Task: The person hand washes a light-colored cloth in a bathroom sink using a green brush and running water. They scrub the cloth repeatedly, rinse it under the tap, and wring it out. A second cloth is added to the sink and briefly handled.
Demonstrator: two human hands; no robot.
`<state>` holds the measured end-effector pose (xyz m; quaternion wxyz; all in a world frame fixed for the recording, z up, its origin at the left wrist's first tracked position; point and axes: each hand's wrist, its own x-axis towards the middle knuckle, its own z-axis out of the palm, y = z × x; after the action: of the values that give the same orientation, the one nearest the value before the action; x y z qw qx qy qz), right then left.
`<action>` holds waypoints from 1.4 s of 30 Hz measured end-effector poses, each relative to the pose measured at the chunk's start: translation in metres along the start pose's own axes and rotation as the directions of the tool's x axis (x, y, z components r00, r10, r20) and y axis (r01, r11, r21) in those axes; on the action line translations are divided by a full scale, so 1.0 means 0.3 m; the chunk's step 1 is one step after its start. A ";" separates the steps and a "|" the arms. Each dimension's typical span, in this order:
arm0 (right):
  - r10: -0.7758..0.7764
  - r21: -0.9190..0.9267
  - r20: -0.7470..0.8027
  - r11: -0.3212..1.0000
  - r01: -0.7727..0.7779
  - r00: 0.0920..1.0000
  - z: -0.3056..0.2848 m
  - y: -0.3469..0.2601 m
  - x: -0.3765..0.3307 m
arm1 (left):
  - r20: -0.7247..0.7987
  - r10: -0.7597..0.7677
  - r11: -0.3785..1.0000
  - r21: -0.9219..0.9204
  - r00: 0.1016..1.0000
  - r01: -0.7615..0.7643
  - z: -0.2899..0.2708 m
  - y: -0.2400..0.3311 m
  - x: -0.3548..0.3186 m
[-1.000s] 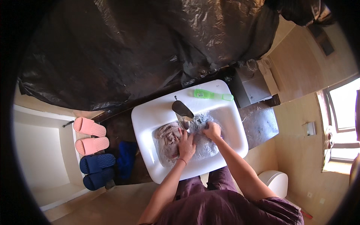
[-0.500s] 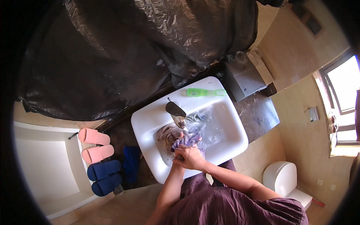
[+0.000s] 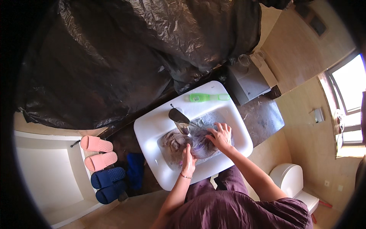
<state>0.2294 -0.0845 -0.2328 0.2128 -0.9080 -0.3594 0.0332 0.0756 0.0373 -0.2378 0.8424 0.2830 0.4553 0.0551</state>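
Soapy water and wet cloths fill the basin of a white sink [image 3: 146, 131] in front of me. A purple-grey cloth [image 3: 204, 148] lies spread between my hands. On its right side rests my right hand [image 3: 222, 137], open, its fingers spread over the fabric. My left hand [image 3: 188, 161], with a bracelet at the wrist, touches the cloth's near left edge; its fingers are stretched out and partly in the suds. A brownish cloth [image 3: 173, 142] sits bunched in the left of the basin. Above the cloths juts the metal faucet [image 3: 179, 119].
A green brush [image 3: 209, 97] lies on the sink's back ledge. Dark plastic sheeting [image 3: 114, 65] hangs behind. To the right are a grey box [image 3: 248, 84] and a toilet [image 3: 288, 179]; to the left, pink slippers [image 3: 100, 161] and navy slippers [image 3: 108, 179] beside a white cabinet [image 3: 49, 168].
My hands were together, squeezing the bunched purple cloth. They have moved apart, the right one up and to the right, and the cloth now lies spread in the basin.
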 end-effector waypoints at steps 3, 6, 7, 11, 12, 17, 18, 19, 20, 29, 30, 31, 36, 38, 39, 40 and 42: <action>-0.042 -0.099 0.136 0.994 0.056 0.990 -0.014 -0.037 -0.069 | 0.219 0.658 0.255 0.835 0.721 -0.487 -0.034 -0.017 0.046; 0.007 -0.155 0.435 0.986 0.068 0.900 0.031 -0.041 -0.093 | 0.190 0.549 -0.028 0.978 0.814 -0.209 -0.006 -0.008 0.051; 0.026 -0.157 0.499 0.986 0.061 0.866 0.044 -0.044 -0.084 | 0.205 0.536 -0.127 0.979 0.819 -0.163 -0.012 -0.006 0.069; -0.083 -0.146 0.383 0.978 0.149 0.920 0.294 0.083 -0.059 | 0.281 0.460 -0.289 0.944 0.842 -0.157 -0.053 -0.018 0.203; -0.161 -0.170 0.412 0.953 0.249 0.897 0.376 0.142 -0.050 | 0.304 0.425 -0.320 0.932 0.852 -0.172 -0.072 -0.020 0.238; 0.290 -0.038 0.509 0.948 -0.316 0.810 0.316 0.057 0.061 | 0.432 0.462 -0.163 0.900 0.775 -0.404 -0.064 0.073 0.221; 0.175 0.075 0.485 0.968 -0.240 0.857 0.257 0.046 0.068 | 0.432 0.484 -0.113 0.893 0.761 -0.436 -0.059 0.117 0.170; 0.141 0.210 0.456 0.943 -0.260 0.879 0.201 0.011 0.073 | 0.450 0.572 -0.146 0.879 0.686 -0.455 -0.070 0.134 0.131; 0.114 0.338 0.422 0.901 -0.273 0.899 0.149 -0.015 0.080 | 0.465 0.650 -0.180 0.863 0.601 -0.472 -0.084 0.138 0.100; -0.126 0.086 0.118 0.989 0.117 0.985 0.120 -0.208 0.067 | 0.354 0.544 -0.410 0.903 0.761 -0.127 -0.141 0.125 0.002; -0.107 0.040 0.114 0.994 0.103 0.988 0.137 -0.212 0.054 | 0.338 0.534 -0.387 0.913 0.775 -0.132 -0.133 0.118 -0.015; -0.088 -0.005 0.108 0.996 0.089 0.990 0.154 -0.216 0.042 | 0.348 0.510 -0.394 0.907 0.787 -0.145 -0.141 0.111 -0.015; 0.101 0.075 0.447 0.986 -0.150 0.889 0.201 -0.205 0.051 | 0.213 0.613 -0.093 0.976 0.761 -0.198 -0.225 0.030 0.107; 0.156 0.209 0.531 0.929 -0.307 0.833 0.337 -0.132 0.042 | 0.143 0.681 0.197 0.909 0.718 -0.367 -0.283 -0.031 0.186; 0.115 0.049 0.545 0.985 -0.168 0.831 0.416 -0.099 0.031 | 0.119 0.703 0.313 0.833 0.701 -0.455 -0.314 -0.061 0.217; 0.085 -0.114 0.562 0.993 -0.024 0.823 0.497 -0.056 0.014 | 0.096 0.719 0.417 0.733 0.689 -0.537 -0.323 -0.079 0.236; 0.064 -0.241 0.616 0.964 0.110 0.785 0.556 -0.026 0.009 | 0.188 0.717 0.150 0.898 0.671 -0.413 -0.306 -0.054 0.233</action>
<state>0.1909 -0.0171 -0.3808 -0.0392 -0.8623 -0.4214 0.2781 0.0402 0.0875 -0.3369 0.3911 0.8220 0.3819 0.1599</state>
